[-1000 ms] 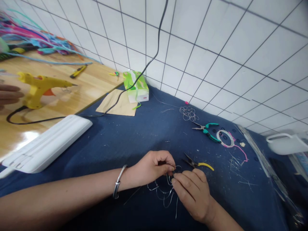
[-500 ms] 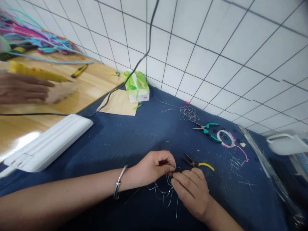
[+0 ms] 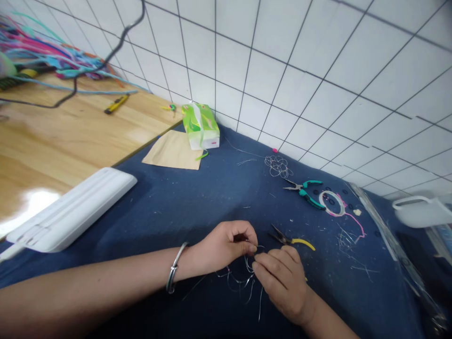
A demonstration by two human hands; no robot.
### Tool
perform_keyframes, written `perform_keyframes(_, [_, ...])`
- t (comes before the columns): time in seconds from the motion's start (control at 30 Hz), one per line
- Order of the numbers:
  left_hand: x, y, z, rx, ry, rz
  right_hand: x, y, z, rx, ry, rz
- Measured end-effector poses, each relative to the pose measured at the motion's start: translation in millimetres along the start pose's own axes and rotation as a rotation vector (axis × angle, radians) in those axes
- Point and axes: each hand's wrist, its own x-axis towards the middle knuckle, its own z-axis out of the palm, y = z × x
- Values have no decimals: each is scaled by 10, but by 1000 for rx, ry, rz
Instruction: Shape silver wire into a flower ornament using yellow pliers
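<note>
My left hand [image 3: 229, 245], a silver bangle on its wrist, pinches thin silver wire between thumb and forefinger. Close against its fingertips, my right hand [image 3: 282, 282] grips the same wire with bent fingers. The looped wire piece [image 3: 243, 282] hangs below and between both hands, over the dark blue cloth [image 3: 169, 202]. Just behind my right hand lie yellow-handled pliers [image 3: 293, 241], partly hidden by it. Farther back are teal-handled pliers [image 3: 303, 190] and another looped wire piece [image 3: 278, 166].
A white power bank [image 3: 72, 209] lies at left, near the wooden table [image 3: 116, 127]. Beige paper [image 3: 173, 150] and a green tissue pack [image 3: 201, 125] are by the tiled wall. At right are a ring-shaped spool [image 3: 332, 203] and wire scraps. A black cable [image 3: 120, 44] hangs upper left.
Another person's hand and the yellow glue gun have left view at the left. The black cable has swung up and left. My hands have hardly moved.
</note>
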Motion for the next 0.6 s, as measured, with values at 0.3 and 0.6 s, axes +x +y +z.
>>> perform_keyframes(0.3, [11,12,6,-156,19,-50,17,-19,0,17,28,14])
perform_keyframes(0.6, [13,-18,21,-287,-7,-102,5,-7,7,40,26,18])
